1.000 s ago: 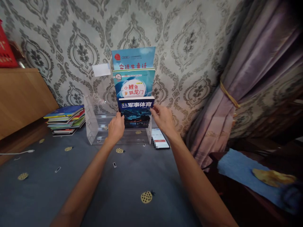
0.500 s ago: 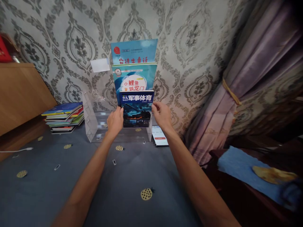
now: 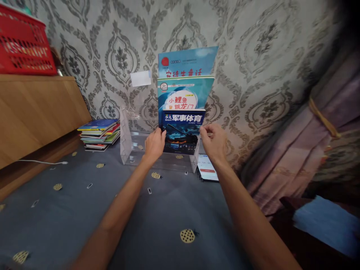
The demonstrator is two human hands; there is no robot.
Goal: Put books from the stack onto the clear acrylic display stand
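Note:
A dark blue book [image 3: 182, 131] stands upright at the right side of a clear acrylic rack [image 3: 126, 138], in front of two taller books. My left hand [image 3: 155, 143] is closed on its left edge, while my right hand [image 3: 214, 143] pinches its right edge near the upper corner. Behind it rise a teal book [image 3: 206, 88] and, farthest back, a light blue book [image 3: 208, 60], each showing only its upper part. The fingertips on the far side of the dark blue book are hidden.
Left of the rack lies a stack of books [image 3: 99, 133]. A phone [image 3: 207, 168] rests by the rack's right end, near my right wrist. A red basket [image 3: 26, 45] sits on a wooden cabinet [image 3: 42, 116]. A tied curtain [image 3: 292, 157] hangs at right.
The view has swung left, so everything appears farther right and the red basket shows more fully. Both hands stay at the sides of the dark blue book, which stays in the rack.

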